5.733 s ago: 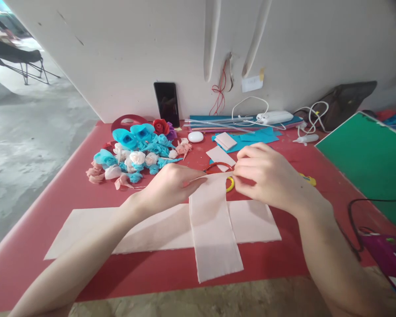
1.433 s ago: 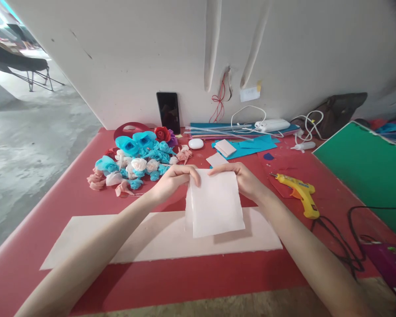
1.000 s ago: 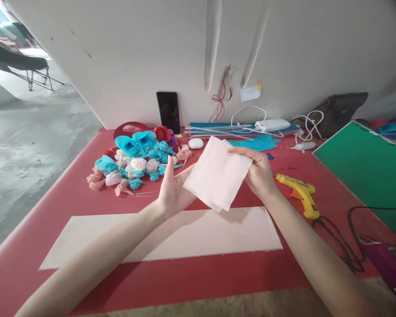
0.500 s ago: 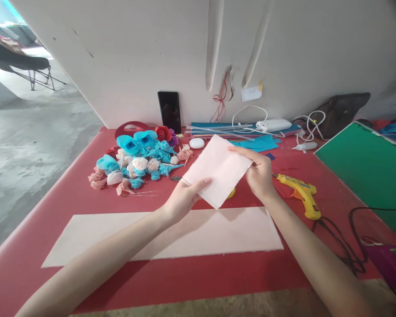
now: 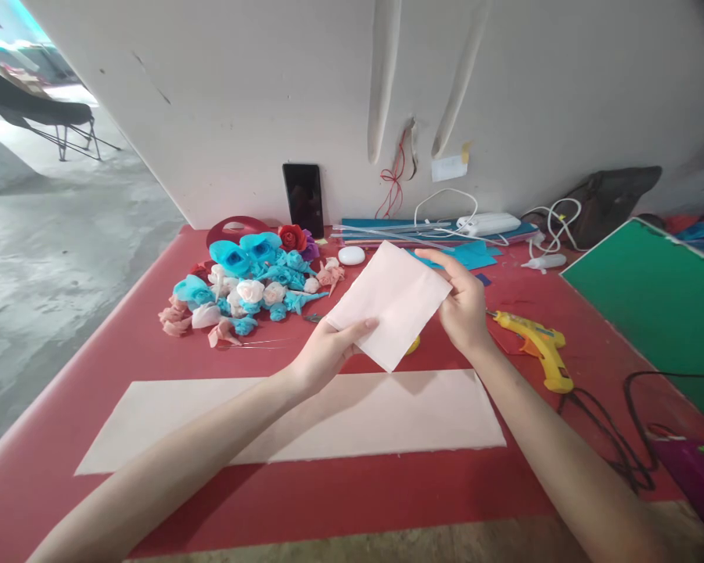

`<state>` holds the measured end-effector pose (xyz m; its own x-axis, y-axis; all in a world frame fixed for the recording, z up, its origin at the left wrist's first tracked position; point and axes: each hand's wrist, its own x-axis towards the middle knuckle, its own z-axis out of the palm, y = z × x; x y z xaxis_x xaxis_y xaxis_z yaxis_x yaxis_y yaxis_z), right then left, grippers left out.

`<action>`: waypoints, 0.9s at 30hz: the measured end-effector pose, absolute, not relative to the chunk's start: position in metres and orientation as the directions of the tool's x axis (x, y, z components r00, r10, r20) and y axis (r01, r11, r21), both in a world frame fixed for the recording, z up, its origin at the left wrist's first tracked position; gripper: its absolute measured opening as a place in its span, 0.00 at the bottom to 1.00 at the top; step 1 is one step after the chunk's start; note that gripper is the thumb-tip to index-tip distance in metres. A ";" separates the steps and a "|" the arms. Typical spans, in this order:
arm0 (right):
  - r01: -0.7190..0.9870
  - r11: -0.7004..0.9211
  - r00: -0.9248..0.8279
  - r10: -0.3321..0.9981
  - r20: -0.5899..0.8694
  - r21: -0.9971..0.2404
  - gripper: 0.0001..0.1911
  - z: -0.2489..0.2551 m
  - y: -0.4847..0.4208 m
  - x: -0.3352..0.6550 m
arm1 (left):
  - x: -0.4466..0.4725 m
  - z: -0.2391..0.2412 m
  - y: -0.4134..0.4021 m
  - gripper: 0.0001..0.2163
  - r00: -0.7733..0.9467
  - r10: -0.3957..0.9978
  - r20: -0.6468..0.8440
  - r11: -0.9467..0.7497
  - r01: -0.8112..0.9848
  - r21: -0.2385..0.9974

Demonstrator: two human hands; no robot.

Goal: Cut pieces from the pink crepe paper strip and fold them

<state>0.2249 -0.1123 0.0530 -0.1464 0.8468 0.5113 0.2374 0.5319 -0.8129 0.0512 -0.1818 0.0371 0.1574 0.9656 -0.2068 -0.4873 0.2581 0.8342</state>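
Observation:
Both hands hold a folded pale pink crepe paper piece (image 5: pixel 390 303) tilted above the red table (image 5: pixel 340 500). My left hand (image 5: pixel 324 356) pinches its lower left edge, thumb on top. My right hand (image 5: pixel 462 305) grips its right corner with fingers curled. Below them a long pale pink paper strip (image 5: pixel 305 418) lies flat on the table.
A heap of blue, white, pink and red paper flowers (image 5: pixel 246 283) lies at the left back. A yellow glue gun (image 5: pixel 533 344) lies to the right, with black cables (image 5: pixel 616 422) beyond. A green board (image 5: pixel 662 297), blue paper sheets (image 5: pixel 469 252), a phone (image 5: pixel 303 199) and a white charger (image 5: pixel 486 224) stand near the wall.
The long strip was folded into a short piece and lifted off the table. In the last second my left hand closed on its lower left edge; the piece stays tilted.

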 end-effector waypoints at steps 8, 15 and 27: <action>0.188 0.504 -0.144 0.863 0.484 -0.843 0.17 0.051 -0.112 0.225 | 0.050 0.038 -0.182 0.19 0.179 0.963 -0.199 0.264 -0.497 0.826; 0.123 0.455 -0.140 0.888 0.438 -0.882 0.19 0.050 -0.109 0.224 | 0.051 0.041 -0.182 0.18 0.170 0.965 -0.201 0.260 -0.486 0.835; 0.052 0.384 -0.146 0.916 0.374 -0.922 0.17 0.045 -0.106 0.224 | 0.050 0.042 -0.183 0.21 0.166 0.966 -0.199 0.254 -0.457 0.852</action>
<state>0.2239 -0.1058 0.0449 -0.1456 0.9161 0.3736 0.0520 0.3842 -0.9218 0.0499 -0.1831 0.0418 0.1660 0.9658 -0.1990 -0.4574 0.2542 0.8521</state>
